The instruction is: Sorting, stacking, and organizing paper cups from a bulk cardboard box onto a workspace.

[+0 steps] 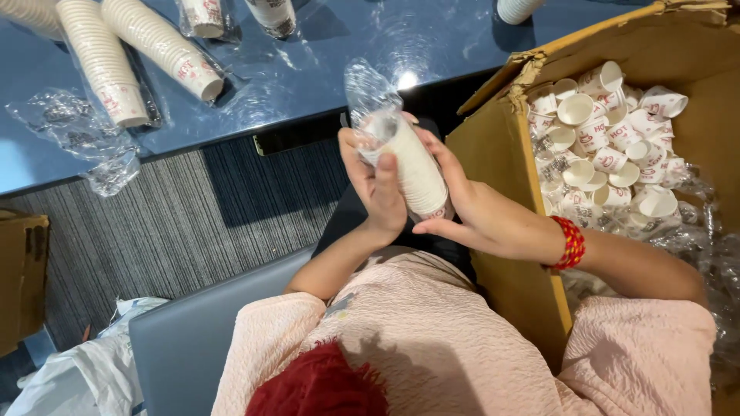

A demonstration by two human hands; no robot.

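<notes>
- While your left hand [378, 192] wraps its fingers [383, 173] around the stack of paper cups [416, 171], your right hand [470, 208] grips it from the other side.
- Its clear plastic sleeve [368, 96] sticks out beyond your fingers.
- Right of them stands a cardboard box [501, 154] of loose cups [609, 146].
- Beyond lies the blue bench [308, 69].

Paper cups [416, 166] matt white, in crinkly clear plastic sleeve [368, 96]. Box [501, 154] rough brown cardboard, torn edge. Surface [308, 69] glossy blue. Carpet [177, 223] ribbed grey.
</notes>
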